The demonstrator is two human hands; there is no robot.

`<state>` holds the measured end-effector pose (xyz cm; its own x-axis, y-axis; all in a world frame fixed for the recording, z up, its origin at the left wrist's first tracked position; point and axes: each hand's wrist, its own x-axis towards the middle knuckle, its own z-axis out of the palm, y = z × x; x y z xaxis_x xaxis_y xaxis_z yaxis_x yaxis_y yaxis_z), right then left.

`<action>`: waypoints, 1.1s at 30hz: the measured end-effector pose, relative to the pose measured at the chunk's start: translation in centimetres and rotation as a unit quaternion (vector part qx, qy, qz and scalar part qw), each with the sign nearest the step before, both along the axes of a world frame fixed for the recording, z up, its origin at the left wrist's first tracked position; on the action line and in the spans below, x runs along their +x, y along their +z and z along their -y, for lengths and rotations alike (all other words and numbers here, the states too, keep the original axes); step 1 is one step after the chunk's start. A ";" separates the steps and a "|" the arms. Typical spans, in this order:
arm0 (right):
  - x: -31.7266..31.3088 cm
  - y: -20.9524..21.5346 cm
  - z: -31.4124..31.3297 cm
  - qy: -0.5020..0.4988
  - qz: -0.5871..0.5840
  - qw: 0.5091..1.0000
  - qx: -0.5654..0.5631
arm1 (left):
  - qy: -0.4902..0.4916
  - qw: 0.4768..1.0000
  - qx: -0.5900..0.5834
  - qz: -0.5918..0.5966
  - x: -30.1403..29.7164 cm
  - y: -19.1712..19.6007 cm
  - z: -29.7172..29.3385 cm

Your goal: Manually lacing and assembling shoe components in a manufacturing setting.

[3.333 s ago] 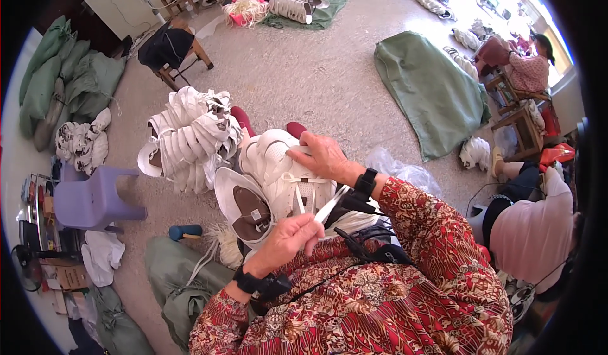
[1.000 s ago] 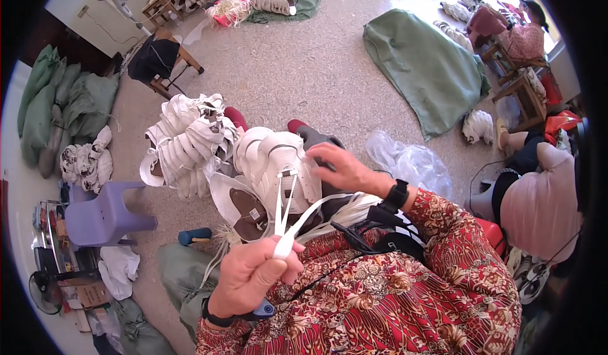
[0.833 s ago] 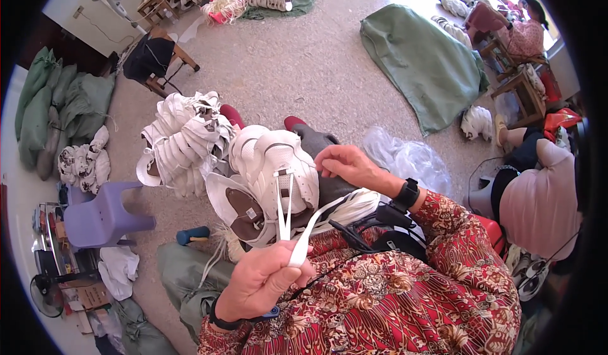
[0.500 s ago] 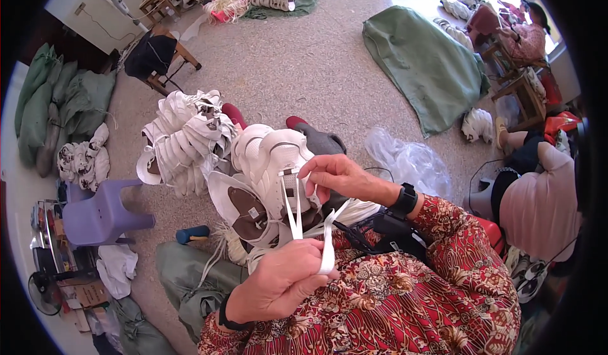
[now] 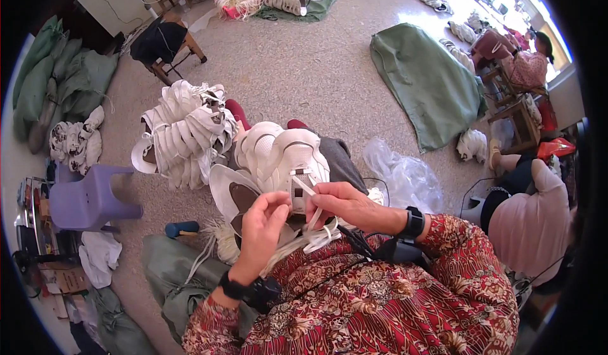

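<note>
Head view: the left hand (image 5: 263, 222) pinches a white lace (image 5: 315, 214) between thumb and fingers, likely to keep it taut. The right hand (image 5: 345, 204), just beside it, grips the same lace where it meets the white shoe (image 5: 278, 158) resting on the lap, just beyond both hands, seemingly propped there for easy reach. Beyond the left hand lies a pile of white shoes (image 5: 183, 136) on the floor. A clear plastic bag (image 5: 405, 177) past the right hand looks empty; its contents cannot be told.

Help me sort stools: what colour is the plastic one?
Light purple stool, in the head view.
</note>
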<state>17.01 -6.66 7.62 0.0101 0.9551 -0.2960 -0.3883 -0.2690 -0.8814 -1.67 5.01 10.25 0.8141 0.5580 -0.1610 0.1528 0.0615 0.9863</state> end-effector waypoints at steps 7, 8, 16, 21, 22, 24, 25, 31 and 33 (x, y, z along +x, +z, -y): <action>-0.7 -0.3 2.9 0.029 -0.009 0.998 0.047 | -0.006 1.000 0.012 -0.006 4.4 0.0 -0.2; -0.2 -0.7 3.8 0.017 -0.021 0.998 0.048 | -0.007 1.000 0.014 -0.008 4.8 0.0 -0.1; 3.7 -4.2 9.0 -0.084 -0.125 0.986 0.066 | -0.021 0.999 0.036 -0.030 6.3 -0.3 -0.3; 3.8 -6.1 8.4 -0.153 -0.188 0.967 0.075 | -0.037 0.997 0.046 -0.042 5.9 -0.8 -0.2; 5.0 -6.4 8.5 -0.162 -0.200 0.963 0.077 | -0.036 0.997 0.049 -0.045 5.7 -0.8 -0.4; 7.0 -7.6 11.9 -0.183 -0.223 0.954 0.077 | -0.035 0.997 0.052 -0.048 5.2 -0.9 -1.0; 7.3 -7.9 11.7 -0.195 -0.235 0.949 0.079 | -0.038 0.997 0.054 -0.050 5.0 -0.9 -1.1; 9.7 -9.7 11.8 -0.266 -0.304 0.911 0.086 | -0.048 0.995 0.065 -0.061 3.6 -1.1 -3.6; 10.4 -10.5 11.0 -0.288 -0.326 0.896 0.088 | -0.051 0.994 0.069 -0.065 3.0 -1.0 -5.1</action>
